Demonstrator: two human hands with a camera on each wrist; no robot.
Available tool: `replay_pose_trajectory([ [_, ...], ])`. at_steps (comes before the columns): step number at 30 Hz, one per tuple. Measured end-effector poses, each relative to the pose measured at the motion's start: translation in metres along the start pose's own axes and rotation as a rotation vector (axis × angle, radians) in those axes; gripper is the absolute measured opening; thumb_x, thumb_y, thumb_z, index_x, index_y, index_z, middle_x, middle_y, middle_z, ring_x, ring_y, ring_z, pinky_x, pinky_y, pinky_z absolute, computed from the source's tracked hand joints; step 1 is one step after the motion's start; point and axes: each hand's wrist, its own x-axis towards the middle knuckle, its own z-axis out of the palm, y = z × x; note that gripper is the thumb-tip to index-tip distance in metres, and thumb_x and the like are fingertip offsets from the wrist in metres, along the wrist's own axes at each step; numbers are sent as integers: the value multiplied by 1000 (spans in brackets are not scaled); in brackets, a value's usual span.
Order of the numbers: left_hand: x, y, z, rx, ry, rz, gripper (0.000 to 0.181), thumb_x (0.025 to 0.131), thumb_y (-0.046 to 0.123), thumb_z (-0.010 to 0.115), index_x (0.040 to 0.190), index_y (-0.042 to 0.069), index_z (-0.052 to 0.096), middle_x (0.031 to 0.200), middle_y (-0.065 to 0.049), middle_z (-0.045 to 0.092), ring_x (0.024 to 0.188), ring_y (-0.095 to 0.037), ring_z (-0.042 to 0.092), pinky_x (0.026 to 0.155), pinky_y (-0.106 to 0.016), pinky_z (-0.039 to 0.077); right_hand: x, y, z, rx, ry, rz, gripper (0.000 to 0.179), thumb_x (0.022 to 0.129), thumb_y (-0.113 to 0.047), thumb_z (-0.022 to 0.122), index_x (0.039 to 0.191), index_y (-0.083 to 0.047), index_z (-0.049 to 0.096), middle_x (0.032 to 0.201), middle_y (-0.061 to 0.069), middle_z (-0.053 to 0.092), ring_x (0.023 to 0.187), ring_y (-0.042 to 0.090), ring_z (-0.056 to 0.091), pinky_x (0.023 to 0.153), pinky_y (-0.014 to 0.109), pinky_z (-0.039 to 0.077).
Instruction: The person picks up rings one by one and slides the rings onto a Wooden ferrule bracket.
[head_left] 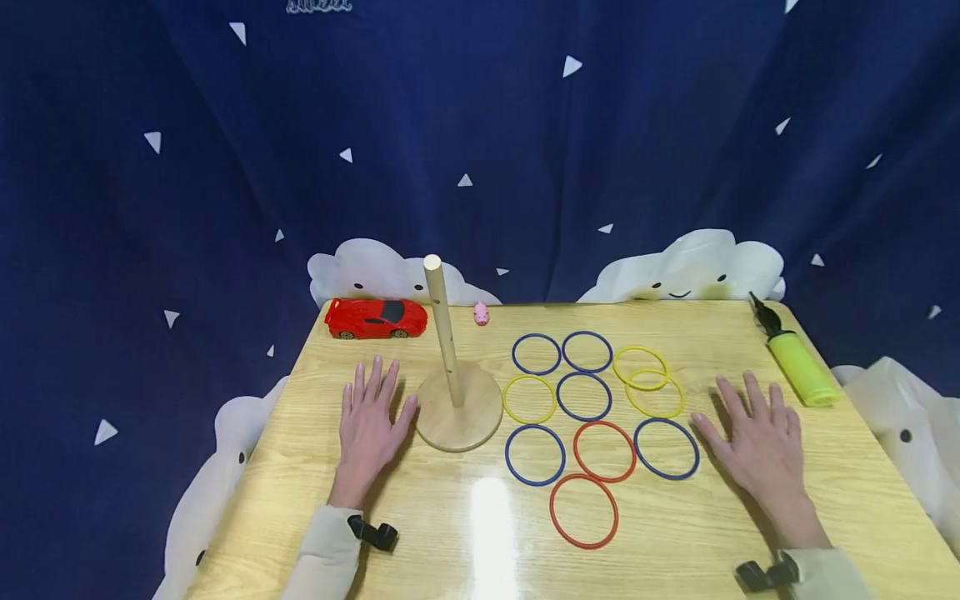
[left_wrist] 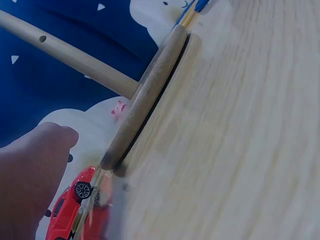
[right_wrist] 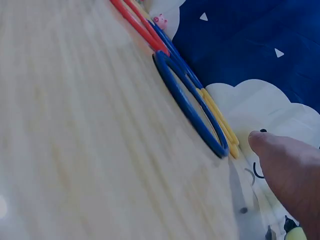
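Observation:
My left hand (head_left: 369,433) rests on the table with fingers spread, just left of a round wooden base (head_left: 480,417) with an upright peg (head_left: 442,333). Its thumb (left_wrist: 45,150) shows in the left wrist view, near the base. On the right, my right hand (head_left: 765,446) lies with fingers extended and holds nothing. Closest to it is a blue ring (head_left: 696,462). Several more rings lie flat between the hands: blue ones, a red ring (head_left: 617,517), another red ring touching it, and yellow ones, two of which overlap (head_left: 683,400). No ring is on the peg.
A red toy car (head_left: 375,319) stands at the back left of the wooden table (head_left: 420,533). Behind the peg sits a small pink pig (head_left: 481,314). A yellow-green cylinder with a black nozzle (head_left: 806,371) lies at the right edge. A dark blue curtain (head_left: 480,125) hangs behind.

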Motion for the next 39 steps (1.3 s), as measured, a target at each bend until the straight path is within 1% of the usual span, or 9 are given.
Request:
replay_pose_trajectory([
  [6, -4, 8, 5, -75, -29, -2, 75, 105, 58, 48, 166, 18, 32, 172, -14, 25, 159, -42, 13, 128, -62, 12, 16, -9, 6, 9, -10, -36, 84, 102, -60, 54, 167, -18, 23, 172, 22, 12, 154, 58, 6, 113, 80, 14],
  [11, -3, 18, 8, -149, -82, 40, 77, 105, 59, 46, 168, 20, 25, 174, -10, 19, 160, -39, 12, 130, -59, 10, 33, -22, 12, 61, -13, -64, 89, 100, -60, 57, 167, -13, 24, 169, 25, 22, 150, 58, 18, 110, 79, 19],
  [14, -1, 24, 10, -181, -116, 71, 83, 103, 63, 48, 169, 19, 21, 175, -10, 17, 161, -37, 11, 130, -57, 10, 44, -28, 16, 84, -11, -81, 91, 98, -60, 60, 166, -10, 24, 166, 27, 26, 145, 59, 26, 106, 79, 26],
  [18, 5, 28, 16, -239, -131, 87, 97, 97, 70, 54, 169, 14, 19, 174, -13, 18, 161, -35, 13, 130, -56, 14, 60, -33, 21, 106, -28, -88, 97, 96, -62, 63, 167, -8, 22, 163, 30, 30, 141, 59, 34, 101, 79, 33],
  [22, 11, 31, 23, -322, -155, 78, 108, 92, 73, 60, 168, 9, 19, 174, -13, 18, 161, -33, 15, 130, -54, 17, 75, -39, 25, 175, -81, -46, 106, 93, -67, 64, 166, -5, 20, 163, 30, 30, 142, 58, 34, 102, 79, 32],
  [25, 15, 30, 27, -400, -172, 74, 107, 91, 70, 66, 167, 9, 21, 174, -12, 20, 160, -32, 17, 129, -53, 20, 84, -43, 30, 215, -114, -21, 112, 90, -71, 66, 165, -1, 20, 163, 31, 30, 143, 57, 32, 106, 78, 30],
  [29, 19, 28, 32, -471, -181, 83, 103, 90, 63, 72, 166, 10, 26, 173, -11, 24, 160, -32, 20, 128, -55, 23, 96, -49, 39, 224, -141, -29, 117, 86, -73, 69, 162, 5, 25, 161, 33, 32, 142, 57, 32, 108, 75, 29],
  [35, 22, 27, 36, -471, -214, 71, 107, 86, 67, 74, 167, 16, 26, 174, 0, 21, 161, -18, 14, 129, -49, 23, 100, -54, 42, 221, -183, -60, 116, 81, -74, 74, 155, 6, 37, 156, 33, 35, 139, 55, 31, 102, 71, 30],
  [39, 21, 23, 39, -414, -214, 103, 114, 83, 72, 73, 167, 12, 24, 174, -4, 21, 161, -20, 14, 128, -50, 24, 102, -52, 41, 223, -175, -82, 111, 78, -70, 79, 151, 7, 43, 152, 31, 38, 136, 54, 34, 99, 70, 32],
])
